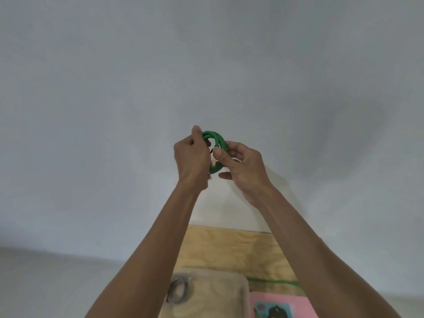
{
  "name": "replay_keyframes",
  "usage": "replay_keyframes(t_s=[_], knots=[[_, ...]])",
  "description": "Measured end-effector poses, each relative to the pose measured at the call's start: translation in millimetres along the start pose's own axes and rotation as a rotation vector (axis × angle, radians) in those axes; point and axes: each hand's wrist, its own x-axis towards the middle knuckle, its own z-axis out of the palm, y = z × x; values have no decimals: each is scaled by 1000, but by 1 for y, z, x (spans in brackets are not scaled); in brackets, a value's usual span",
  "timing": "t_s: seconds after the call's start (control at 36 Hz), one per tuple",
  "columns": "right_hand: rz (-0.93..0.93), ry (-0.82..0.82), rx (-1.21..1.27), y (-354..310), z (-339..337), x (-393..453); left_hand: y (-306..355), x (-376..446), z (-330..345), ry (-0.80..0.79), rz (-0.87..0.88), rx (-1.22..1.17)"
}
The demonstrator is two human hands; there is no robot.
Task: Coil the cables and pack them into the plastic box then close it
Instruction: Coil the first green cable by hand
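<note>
1. The green cable is held up in the air against the pale wall, wound into a small coil, well above the surface.
2. The left hand grips the coil's left side; the right hand pinches its right side near a connector end.
3. Coiling looks nearly finished; next, lower it into the plastic box, where a grey cable already lies.

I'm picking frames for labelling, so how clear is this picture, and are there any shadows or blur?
Head view: even, soft lighting without glare; a faint dark shadow lies on the wall at right. The left hand, right hand and green cable look slightly soft; the plastic box at the bottom edge is hazier.
</note>
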Motion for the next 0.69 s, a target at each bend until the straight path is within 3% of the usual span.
replay_keyframes(t_s=[0.22, 0.42, 0.69], knots=[[-7, 36, -72, 14, 9, -1, -7, -3, -5, -34, -45, 15], [-30, 120, -128, 18, 6, 0, -8, -10, 7, -47, 28, 153], [70, -107, 269, 9, -16, 1, -4, -9, 7, -168, -90, 8]])
